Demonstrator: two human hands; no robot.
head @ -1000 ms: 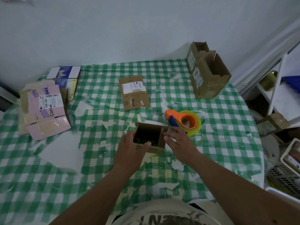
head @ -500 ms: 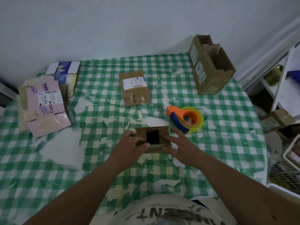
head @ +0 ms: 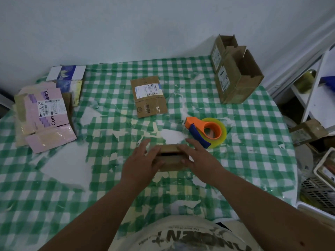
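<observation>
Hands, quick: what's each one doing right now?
Left hand: holds the small cardboard box, fingers over its top, thumb on its front.
Right hand: holds the same box likewise.

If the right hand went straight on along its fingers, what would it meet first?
Probably the flat labelled carton, beyond the small cardboard box the right hand holds, though depth is unclear; the tape dispenser sits just beside that line.
</observation>
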